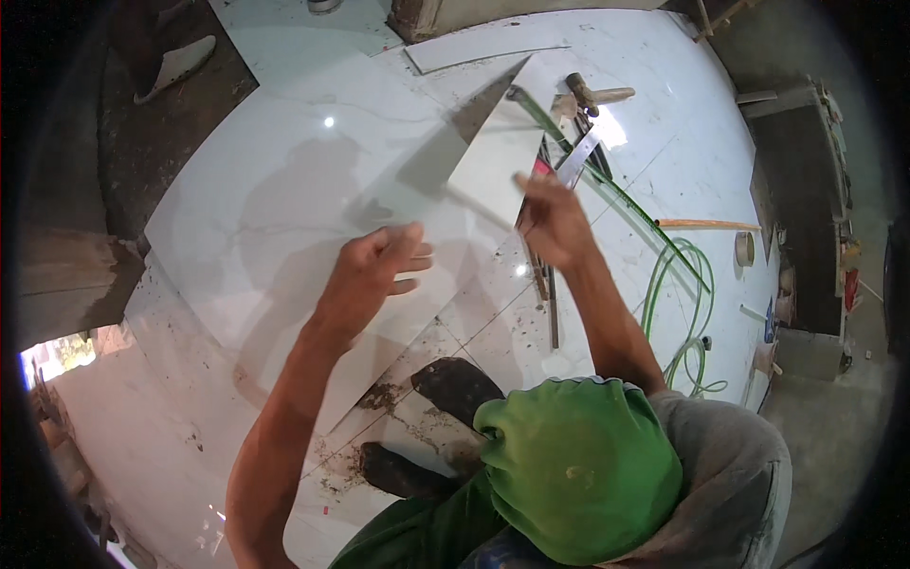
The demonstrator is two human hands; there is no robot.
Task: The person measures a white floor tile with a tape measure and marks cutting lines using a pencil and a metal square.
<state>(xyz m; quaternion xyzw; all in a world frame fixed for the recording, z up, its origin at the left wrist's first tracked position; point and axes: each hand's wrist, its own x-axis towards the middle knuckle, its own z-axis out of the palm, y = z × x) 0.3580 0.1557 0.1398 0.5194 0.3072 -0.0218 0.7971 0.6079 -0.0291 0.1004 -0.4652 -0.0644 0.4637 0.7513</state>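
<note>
My right hand (555, 223) is closed on the right edge of a small white tile piece (498, 166), its fingers slightly blurred. The piece looks tilted up, casting a shadow to its left. My left hand (374, 275) hovers over a large white marbled tile (284, 218), fingers apart and holding nothing. Beyond the right hand, a green strip (626, 201) runs diagonally across the floor. A hammer (597, 94) with a wooden handle lies past it, near a flat metal blade-like tool (578, 159). Several dark rods (554, 308) lie partly hidden under my right hand.
A long white tile strip (488, 47) lies at the back. On the right are a coiled green hose (649, 303), an orange stick (706, 225) and a tape roll (744, 249). Dark-covered feet (457, 389) stand by the large tile. Rounded green cloth (578, 469) blocks the lower middle.
</note>
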